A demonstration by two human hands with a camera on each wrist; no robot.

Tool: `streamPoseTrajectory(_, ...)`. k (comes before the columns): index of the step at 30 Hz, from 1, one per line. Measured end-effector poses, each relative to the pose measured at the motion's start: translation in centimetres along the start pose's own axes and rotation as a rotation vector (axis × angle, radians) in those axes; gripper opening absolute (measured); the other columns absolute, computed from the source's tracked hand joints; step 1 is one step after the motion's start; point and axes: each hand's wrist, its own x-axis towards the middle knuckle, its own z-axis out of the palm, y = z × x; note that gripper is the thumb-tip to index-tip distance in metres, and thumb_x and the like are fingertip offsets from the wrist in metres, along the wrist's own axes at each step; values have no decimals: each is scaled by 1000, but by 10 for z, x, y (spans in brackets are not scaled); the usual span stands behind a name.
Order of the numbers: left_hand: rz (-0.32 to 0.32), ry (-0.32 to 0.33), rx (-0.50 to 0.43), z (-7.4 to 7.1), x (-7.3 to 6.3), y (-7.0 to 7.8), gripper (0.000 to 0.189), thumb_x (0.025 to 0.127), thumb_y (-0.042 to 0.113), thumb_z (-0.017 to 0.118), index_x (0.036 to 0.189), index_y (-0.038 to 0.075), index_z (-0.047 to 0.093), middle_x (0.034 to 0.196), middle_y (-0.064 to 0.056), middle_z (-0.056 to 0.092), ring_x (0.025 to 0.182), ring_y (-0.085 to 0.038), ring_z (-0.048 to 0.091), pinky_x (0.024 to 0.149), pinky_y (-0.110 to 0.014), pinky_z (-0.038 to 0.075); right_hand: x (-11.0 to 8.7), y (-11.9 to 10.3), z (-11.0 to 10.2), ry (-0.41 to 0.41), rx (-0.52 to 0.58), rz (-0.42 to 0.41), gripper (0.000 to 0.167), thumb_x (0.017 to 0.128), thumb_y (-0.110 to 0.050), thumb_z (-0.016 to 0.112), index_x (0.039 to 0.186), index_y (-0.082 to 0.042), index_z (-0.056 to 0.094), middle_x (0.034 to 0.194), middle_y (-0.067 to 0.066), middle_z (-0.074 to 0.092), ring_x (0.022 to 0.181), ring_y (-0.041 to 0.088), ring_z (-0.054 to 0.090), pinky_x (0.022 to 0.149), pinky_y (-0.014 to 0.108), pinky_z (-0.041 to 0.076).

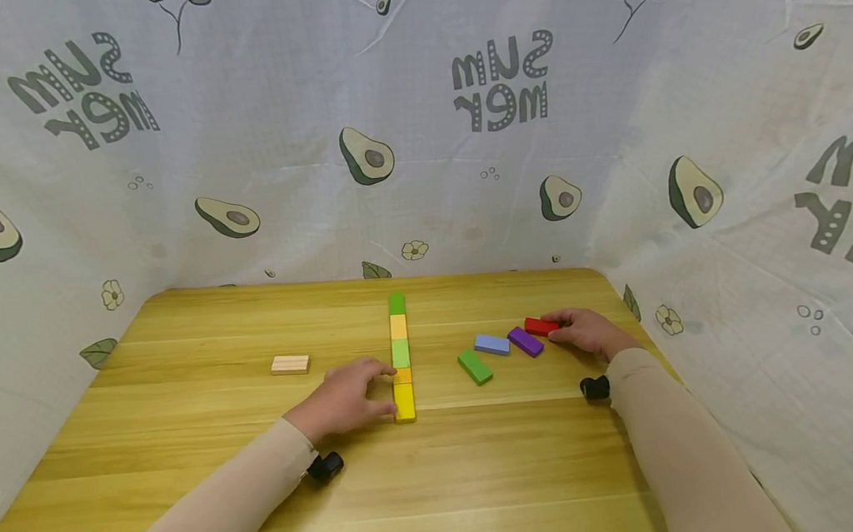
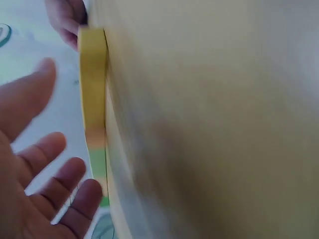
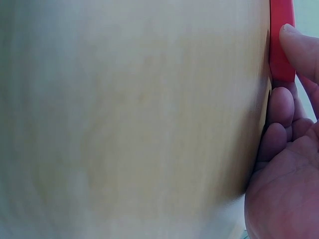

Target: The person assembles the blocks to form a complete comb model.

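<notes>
A straight row of wooden blocks runs away from the viewer in the head view: a yellow block [image 1: 404, 405] nearest, then an orange block [image 1: 402, 375], a light green block [image 1: 400, 353], a pale orange block [image 1: 398, 327] and a green block [image 1: 396, 303] farthest. My left hand [image 1: 345, 398] hovers at the row's left side, thumb beside the yellow block, fingers spread and holding nothing; the left wrist view shows them apart. On the right, my right hand [image 1: 588, 333] pinches the near end of a red block [image 3: 282, 50] between thumb and fingers, low at the tabletop.
A purple block [image 1: 526, 342], a blue block [image 1: 492, 344] and another green block [image 1: 475, 367] lie loose between the row and my right hand. Plain wooden blocks [image 1: 290, 365] lie together at left. A printed cloth [image 1: 437, 207] hangs behind the table [image 1: 473, 471].
</notes>
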Motion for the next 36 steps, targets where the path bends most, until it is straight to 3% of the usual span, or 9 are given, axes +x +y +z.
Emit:
streamPoseTrajectory(5,-31,74,73,-19,-2,-18,56,96,38,79,144,16,62,148,-5,61,140,-35,55,113,-64,35,0,1,-1,1,10,10,55,103,-20,66,153,-1,52,160,33,39,139,48,42,123,64,27)
streamPoseTrajectory(10,-126,134,92,-48,-9,-45,56,99,35,75,148,14,59,156,-13,54,147,-44,44,115,-69,30,-1,-1,-1,9,-5,2,55,103,-20,66,153,0,52,160,34,40,138,49,43,123,65,27)
streamPoseTrajectory(15,-221,156,34,-70,-16,-74,60,100,34,73,151,10,55,160,-19,48,149,-49,39,115,-73,24,0,1,1,12,-23,-2,54,104,-20,66,153,0,52,157,33,44,133,45,47,120,62,32)
streamPoseTrajectory(21,-291,137,-31,-82,-24,-105,67,100,38,72,155,7,49,164,-23,41,151,-51,34,118,-74,21,-2,0,1,9,-48,-18,55,104,-21,65,154,-1,51,155,33,46,132,43,50,117,59,36)
streamPoseTrajectory(28,-298,79,-112,-89,-31,-133,71,102,41,69,156,1,45,163,-30,40,152,-53,32,122,-68,29,-4,-2,2,3,-64,-29,56,104,-23,65,153,0,52,157,33,44,134,45,47,118,60,34)
streamPoseTrajectory(32,-284,59,-132,-92,-35,-138,67,100,44,72,150,4,55,159,-29,46,149,-53,36,121,-68,30,-3,0,2,-8,-27,-20,55,104,-20,64,153,1,51,159,33,41,139,47,44,120,61,32)
streamPoseTrajectory(36,-262,50,-143,-95,-38,-139,53,99,36,75,140,4,64,155,-29,50,147,-53,39,120,-69,31,0,2,1,-2,-30,-21,55,103,-21,66,152,1,52,159,32,42,139,48,44,120,62,32)
